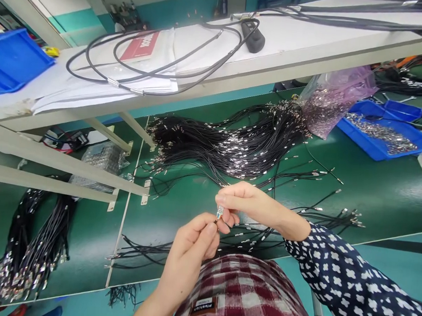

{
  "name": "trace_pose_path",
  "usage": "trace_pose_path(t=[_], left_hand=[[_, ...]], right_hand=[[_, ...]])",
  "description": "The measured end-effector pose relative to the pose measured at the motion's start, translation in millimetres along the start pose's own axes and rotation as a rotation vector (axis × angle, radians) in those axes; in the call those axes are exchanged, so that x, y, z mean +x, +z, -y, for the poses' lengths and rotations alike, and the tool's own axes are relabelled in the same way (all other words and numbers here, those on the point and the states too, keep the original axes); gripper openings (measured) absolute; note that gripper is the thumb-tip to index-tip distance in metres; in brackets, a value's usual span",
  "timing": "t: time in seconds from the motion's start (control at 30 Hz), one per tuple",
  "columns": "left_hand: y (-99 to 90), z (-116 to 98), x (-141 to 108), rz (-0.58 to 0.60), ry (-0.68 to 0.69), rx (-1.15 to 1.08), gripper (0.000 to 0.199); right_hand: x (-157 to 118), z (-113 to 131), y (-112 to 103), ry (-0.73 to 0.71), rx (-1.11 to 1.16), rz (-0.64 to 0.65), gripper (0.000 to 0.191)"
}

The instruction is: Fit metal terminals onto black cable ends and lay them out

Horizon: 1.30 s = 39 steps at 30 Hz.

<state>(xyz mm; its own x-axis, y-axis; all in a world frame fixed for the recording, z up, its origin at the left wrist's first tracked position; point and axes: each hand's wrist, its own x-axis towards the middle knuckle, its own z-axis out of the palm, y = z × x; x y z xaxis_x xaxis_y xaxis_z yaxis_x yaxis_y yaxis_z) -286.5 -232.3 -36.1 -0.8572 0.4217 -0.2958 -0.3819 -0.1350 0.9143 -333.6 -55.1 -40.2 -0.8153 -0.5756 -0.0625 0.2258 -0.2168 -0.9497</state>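
My left hand (pixel 194 244) and my right hand (pixel 246 204) meet in front of my body, both closed in a pinch. Between the right thumb and fingers is a small silvery metal connector (pixel 220 211) with a bluish lower end. The left thumb and forefinger grip a thin dark piece just under it, which looks like a cable end; the fingers hide most of it. Behind and under the hands lie loose black cables (pixel 263 236) with metal ends. Beyond them is a thick bundle of black cables (pixel 211 144) with silvery sleeves along its middle.
A white shelf (pixel 290 51) spans the back, bearing coiled cable (pixel 197 77) and papers. At right are a blue tray (pixel 369 147) of metal parts and a pinkish plastic bag (pixel 341 96). More cables (pixel 40 243) lie at left, near the slanting shelf legs (pixel 55 161).
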Motion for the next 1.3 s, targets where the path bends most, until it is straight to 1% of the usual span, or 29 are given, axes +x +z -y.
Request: trace_pose_path(t=[0.13, 0.3, 0.47, 0.63, 0.83, 0.93, 1.03, 1.1, 1.13, 1.17, 1.2, 1.23, 1.3], left_hand=[[-3.5, 4, 0, 0.023, 0.020, 0.051, 0.026], [-3.9, 5, -1, -0.030, 0.039, 0.117, 0.029], [-1.3, 4, -2, -0.052, 0.052, 0.112, 0.030], [-1.4, 7, -2, -0.055, 0.078, 0.096, 0.030], [-0.8, 7, -1, -0.081, 0.065, 0.105, 0.032], [-1.0, 9, 2, -0.102, 0.065, 0.131, 0.032], [-4.3, 15, 5, -0.134, 0.046, 0.178, 0.035], [-8.9, 20, 6, -0.153, 0.024, 0.200, 0.039], [-11.9, 23, 6, -0.163, 0.012, 0.198, 0.040], [-15.3, 25, 7, -0.172, 0.000, 0.187, 0.041], [-18.9, 27, 7, -0.181, -0.010, 0.164, 0.042], [-22.6, 28, 8, -0.197, -0.010, 0.131, 0.042], [-29.7, 27, 8, -0.233, 0.004, 0.050, 0.041]], right_hand=[[-2, -1, -2, -0.008, 0.007, 0.033, 0.039], [-7, 0, -2, -0.038, -0.071, 0.014, 0.037], [-11, 7, 1, -0.007, -0.103, 0.024, 0.034], [-13, 13, 6, -0.021, -0.169, 0.027, 0.036], [-12, 10, 5, -0.038, -0.212, 0.018, 0.039], [-13, 9, 9, -0.040, -0.273, -0.008, 0.040], [-10, 2, 17, -0.017, -0.377, -0.064, 0.040], [-3, -11, 18, -0.005, -0.345, -0.046, 0.040], [0, -21, 13, 0.024, -0.302, -0.047, 0.041], [4, -32, 5, 0.072, -0.264, -0.085, 0.041], [6, -45, -8, 0.132, -0.242, -0.160, 0.042], [6, -57, -23, 0.205, -0.245, -0.299, 0.043], [-3, -80, -61, 0.288, -0.295, -0.601, 0.039]])
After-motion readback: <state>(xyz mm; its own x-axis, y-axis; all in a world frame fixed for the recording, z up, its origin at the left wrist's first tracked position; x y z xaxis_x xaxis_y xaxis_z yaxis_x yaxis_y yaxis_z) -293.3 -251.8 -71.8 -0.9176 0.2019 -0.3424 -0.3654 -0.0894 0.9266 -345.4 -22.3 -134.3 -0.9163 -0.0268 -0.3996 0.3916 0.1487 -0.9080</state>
